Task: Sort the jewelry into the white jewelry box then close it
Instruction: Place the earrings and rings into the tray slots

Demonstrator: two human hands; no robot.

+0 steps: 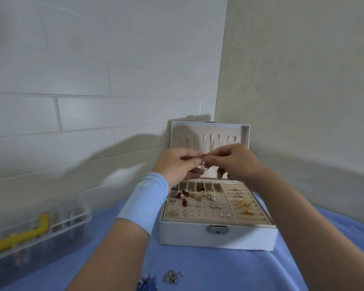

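Observation:
The white jewelry box (216,236) stands open on the blue cloth, its lid upright against the wall corner. Earrings sit on the beige peg panel (198,208) and gold rings in the ring rolls (245,204). A gold chain (212,145) hangs from the lid hooks. In front of the lid, my left hand (177,164) and my right hand (235,162) both pinch a small rose-gold necklace piece (204,162) between them. A silver jewelry piece (172,276) and a blue beaded piece (147,282) lie on the cloth near the front edge.
A clear plastic organizer (36,227) with a yellow tool and dark items sits at the left. White brick wall behind and a plain wall at the right hem in the box. The blue cloth (229,269) covers the table.

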